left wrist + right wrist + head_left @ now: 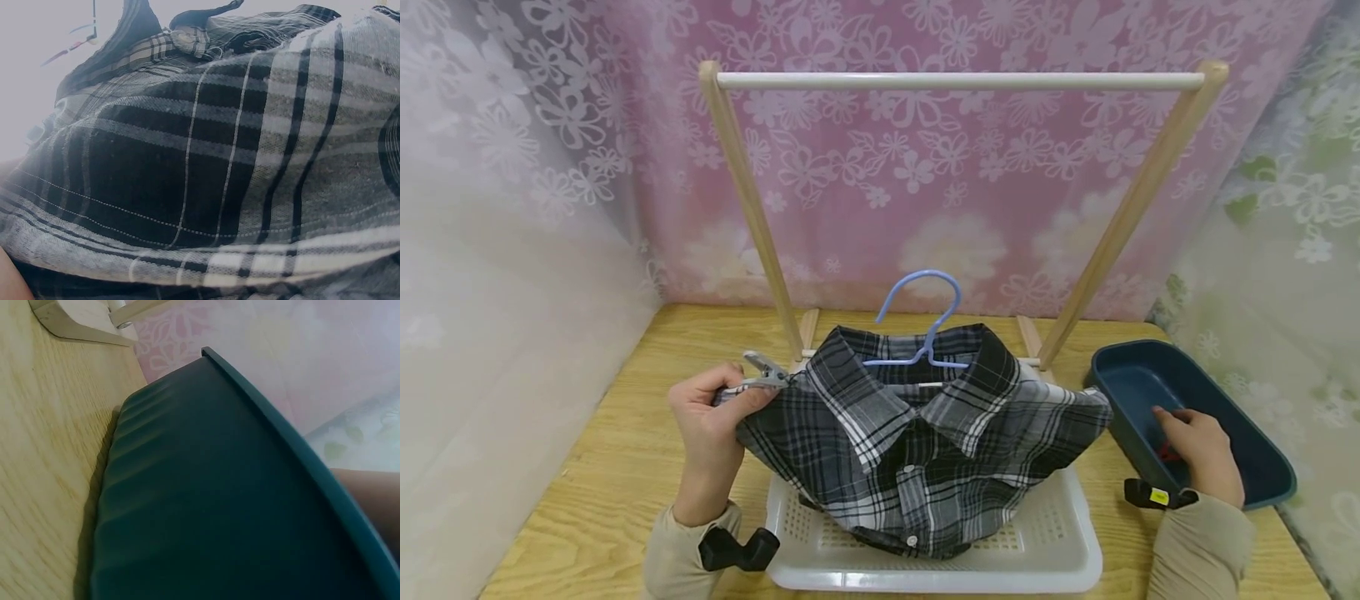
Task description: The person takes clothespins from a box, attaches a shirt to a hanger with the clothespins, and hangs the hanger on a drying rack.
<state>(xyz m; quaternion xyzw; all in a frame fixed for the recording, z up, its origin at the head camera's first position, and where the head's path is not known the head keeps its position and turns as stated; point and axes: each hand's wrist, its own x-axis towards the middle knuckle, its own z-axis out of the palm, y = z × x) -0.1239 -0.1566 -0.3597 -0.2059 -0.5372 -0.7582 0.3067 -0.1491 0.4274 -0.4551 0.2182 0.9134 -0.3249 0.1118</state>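
Note:
My left hand (715, 425) grips the left side of a grey and black plaid shirt (910, 467), thumb in front. A grey clothespin (766, 372) sits at the shirt's shoulder, just above that thumb. From the collar rises the hook of a light blue hanger (928, 321); its ends are hidden inside the shirt. Plaid cloth (187, 162) fills the left wrist view. Over in the dark teal basin (1138, 358), my right hand (1202, 450) reaches down, with a small red thing (1168, 451) under its fingers. I cannot tell whether the fingers pinch it.
Below the shirt stands a white plastic basket (932, 579) on the wooden table (595, 492). Behind it rises a wooden rack with a white crossbar (962, 81). Flowered curtains (880, 200) hang at the back and sides. The basin's outer wall (206, 481) dominates the right wrist view.

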